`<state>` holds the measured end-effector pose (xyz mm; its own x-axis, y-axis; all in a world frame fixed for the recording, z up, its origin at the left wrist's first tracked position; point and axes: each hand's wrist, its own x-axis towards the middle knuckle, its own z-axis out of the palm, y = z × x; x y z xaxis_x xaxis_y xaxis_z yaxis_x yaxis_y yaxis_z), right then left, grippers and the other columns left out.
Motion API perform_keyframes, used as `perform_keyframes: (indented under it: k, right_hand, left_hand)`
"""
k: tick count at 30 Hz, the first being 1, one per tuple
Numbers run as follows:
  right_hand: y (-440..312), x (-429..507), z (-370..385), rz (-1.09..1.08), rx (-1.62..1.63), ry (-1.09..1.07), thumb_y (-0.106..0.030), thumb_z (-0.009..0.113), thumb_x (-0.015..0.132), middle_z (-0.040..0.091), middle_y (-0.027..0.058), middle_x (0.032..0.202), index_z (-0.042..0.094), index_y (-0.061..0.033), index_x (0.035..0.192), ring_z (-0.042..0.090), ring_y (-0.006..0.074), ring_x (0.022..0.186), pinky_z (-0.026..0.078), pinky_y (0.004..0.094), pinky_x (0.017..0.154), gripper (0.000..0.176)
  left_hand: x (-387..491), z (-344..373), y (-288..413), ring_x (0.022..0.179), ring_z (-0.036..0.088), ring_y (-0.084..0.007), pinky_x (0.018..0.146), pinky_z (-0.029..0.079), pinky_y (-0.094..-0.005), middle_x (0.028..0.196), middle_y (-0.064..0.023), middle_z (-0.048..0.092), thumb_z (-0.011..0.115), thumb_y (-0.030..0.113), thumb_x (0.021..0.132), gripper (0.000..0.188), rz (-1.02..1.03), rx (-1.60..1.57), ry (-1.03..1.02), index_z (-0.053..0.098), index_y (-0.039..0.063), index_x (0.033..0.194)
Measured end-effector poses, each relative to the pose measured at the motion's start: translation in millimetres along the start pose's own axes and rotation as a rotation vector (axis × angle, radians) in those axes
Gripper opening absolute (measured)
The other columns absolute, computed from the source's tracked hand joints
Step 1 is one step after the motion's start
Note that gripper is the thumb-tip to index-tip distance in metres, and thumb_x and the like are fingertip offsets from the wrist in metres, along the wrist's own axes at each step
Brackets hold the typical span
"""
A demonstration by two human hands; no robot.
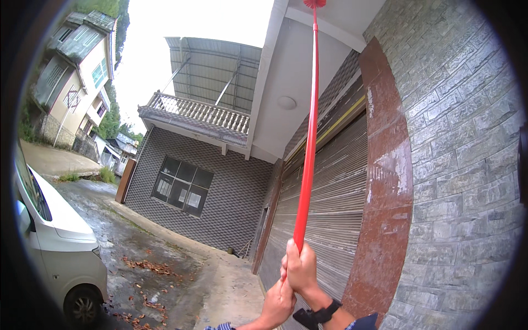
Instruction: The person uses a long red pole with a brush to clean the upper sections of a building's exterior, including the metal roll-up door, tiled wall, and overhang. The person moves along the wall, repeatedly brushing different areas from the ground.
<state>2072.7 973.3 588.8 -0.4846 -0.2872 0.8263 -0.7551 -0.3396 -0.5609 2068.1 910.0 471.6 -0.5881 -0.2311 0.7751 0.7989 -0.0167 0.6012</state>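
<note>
A long red telescopic pole (310,148) rises steeply in front of me. At its far end a red round-headed duster brush (315,3) meets or nears the white ceiling under the overhang; contact cannot be told, and the frame's top edge cuts the brush off. Both my hands are wrapped around the pole's lower end. My right hand (302,266) grips higher up, a black band (317,315) on its wrist. Just below and touching it, my left hand (279,303) is closed around the pole's bottom, which the fingers hide.
A ribbed roller shutter (326,198) stands behind the pole, beside a reddish stone pillar (385,198) and a grey stone-block wall (453,185). A round ceiling lamp (286,102) is overhead. A white vehicle (66,247) stands left, near fallen leaves (152,267).
</note>
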Motion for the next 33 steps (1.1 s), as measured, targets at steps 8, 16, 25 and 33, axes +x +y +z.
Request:
perform_keyframes:
  k: [8, 16, 25, 33]
  right_hand:
    - [-37, 61, 23, -0.033, -0.120, 0.014, -0.033, 0.049, 0.102, 0.050, 0.0025, 0.056, 0.046, -0.0053, 0.085, 0.051, 0.0118, 0.042, 0.042, 0.0294, 0.038, 0.032]
    - [-62, 88, 5, -0.053, -0.251, 0.079, -0.033, 0.048, 0.101, 0.050, 0.0037, 0.056, 0.048, -0.0045, 0.084, 0.051, 0.0140, 0.041, 0.043, 0.0306, 0.036, 0.033]
    - [-92, 65, -42, -0.001, -0.309, 0.133, -0.035, 0.050, 0.102, 0.048, 0.0029, 0.057, 0.045, -0.0057, 0.090, 0.048, 0.0125, 0.041, 0.043, 0.0303, 0.035, 0.032]
    - [-150, 23, -100, -0.002, -0.468, 0.251, -0.036, 0.053, 0.101, 0.049, 0.0018, 0.059, 0.046, -0.0069, 0.086, 0.048, 0.0115, 0.043, 0.043, 0.0286, 0.039, 0.034]
  left_hand:
    - [65, -5, 45, 0.055, 0.054, -0.0171, 0.050, 0.042, -0.0353, 0.069, -0.0088, 0.053, 0.040, 0.018, 0.103, 0.026, 0.293, 0.185, 0.057, 0.056, -0.002, 0.107]
    - [81, 25, 92, 0.043, 0.035, -0.0063, 0.037, 0.029, -0.0247, 0.058, 0.0035, 0.038, 0.037, 0.054, 0.104, 0.050, 0.031, -0.198, -0.051, 0.050, 0.010, 0.085]
    - [64, 78, 100, 0.082, 0.063, -0.0257, 0.076, 0.048, -0.0398, 0.088, -0.0187, 0.066, 0.034, 0.047, 0.107, 0.059, -0.081, -0.117, -0.118, 0.058, -0.006, 0.119]
    - [27, 156, 112, 0.045, 0.039, -0.0075, 0.038, 0.032, -0.0258, 0.060, 0.0037, 0.039, 0.037, 0.058, 0.103, 0.052, 0.068, -0.311, -0.181, 0.048, 0.011, 0.082]
